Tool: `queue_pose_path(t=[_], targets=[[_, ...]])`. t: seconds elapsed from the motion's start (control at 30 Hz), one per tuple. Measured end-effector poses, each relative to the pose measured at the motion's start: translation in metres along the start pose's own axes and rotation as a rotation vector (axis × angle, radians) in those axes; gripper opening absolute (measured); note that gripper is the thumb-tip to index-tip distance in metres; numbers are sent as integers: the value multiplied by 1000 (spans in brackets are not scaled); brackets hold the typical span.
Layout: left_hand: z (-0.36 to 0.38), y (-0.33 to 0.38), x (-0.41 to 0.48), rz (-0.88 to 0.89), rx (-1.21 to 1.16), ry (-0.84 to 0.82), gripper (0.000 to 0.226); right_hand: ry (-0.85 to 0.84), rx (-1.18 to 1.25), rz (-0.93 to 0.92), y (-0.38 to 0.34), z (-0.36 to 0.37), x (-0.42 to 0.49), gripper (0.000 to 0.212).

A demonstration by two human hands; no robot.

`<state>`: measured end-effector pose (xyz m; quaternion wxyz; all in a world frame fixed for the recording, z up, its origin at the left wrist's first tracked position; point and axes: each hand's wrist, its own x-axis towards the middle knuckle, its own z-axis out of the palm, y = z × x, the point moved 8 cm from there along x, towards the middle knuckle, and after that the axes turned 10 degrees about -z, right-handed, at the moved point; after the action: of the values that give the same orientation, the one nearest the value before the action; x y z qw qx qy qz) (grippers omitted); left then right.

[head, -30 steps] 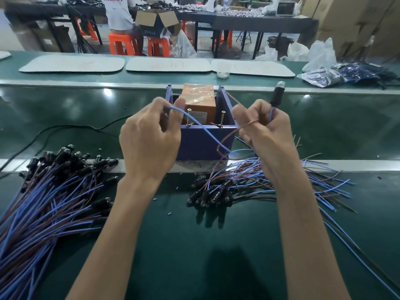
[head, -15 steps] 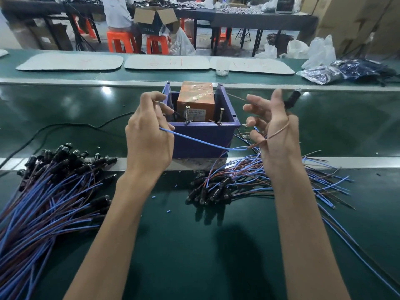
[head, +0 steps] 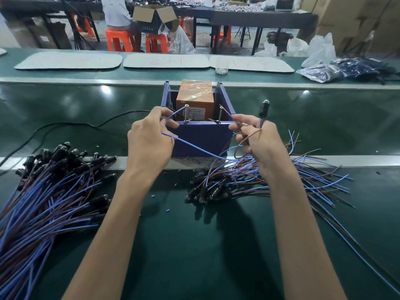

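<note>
My left hand (head: 149,141) pinches a blue wire (head: 194,148), whose free end points at the left upright screw (head: 185,113) on the purple box (head: 203,137). My right hand (head: 257,137) pinches a brown wire (head: 249,137), its tip near the right screw (head: 220,114), and also holds the black connector (head: 264,109) of the same lead upright. Both wires sag in a loop between my hands in front of the box.
An orange block (head: 194,98) stands in the box. A big bundle of blue and brown leads (head: 49,195) lies left, a smaller pile (head: 249,180) under my right wrist. A black cable (head: 75,126) crosses the green belt. White mats (head: 166,61) and plastic bags (head: 337,70) lie behind.
Both hands moved in toward the box top. My right hand closed from spread fingers to a pinch on the brown wire. The blue wire's end now points at the left screw.
</note>
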<state>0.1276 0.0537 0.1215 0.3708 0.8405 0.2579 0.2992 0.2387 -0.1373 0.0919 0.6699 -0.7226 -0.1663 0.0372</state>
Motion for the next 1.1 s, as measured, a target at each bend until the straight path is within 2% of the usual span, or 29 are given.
queue_pose_path(t=[0.23,0.37,0.53,0.67,1.1], targets=[[5,-5,2,-54,-5,-92,45,-27,2,49,5,4,-1,40],[6,-2,1,-47,-22,-102,49,-27,13,42,5,2,-1,44],[1,0,0,-70,-27,-100,51,-18,29,4,3,1,0,38],[0,0,0,-86,-14,-107,51,-26,11,-26,4,-1,2,32],[-1,4,1,-56,14,-147,44,-36,62,-27,4,0,6,40]])
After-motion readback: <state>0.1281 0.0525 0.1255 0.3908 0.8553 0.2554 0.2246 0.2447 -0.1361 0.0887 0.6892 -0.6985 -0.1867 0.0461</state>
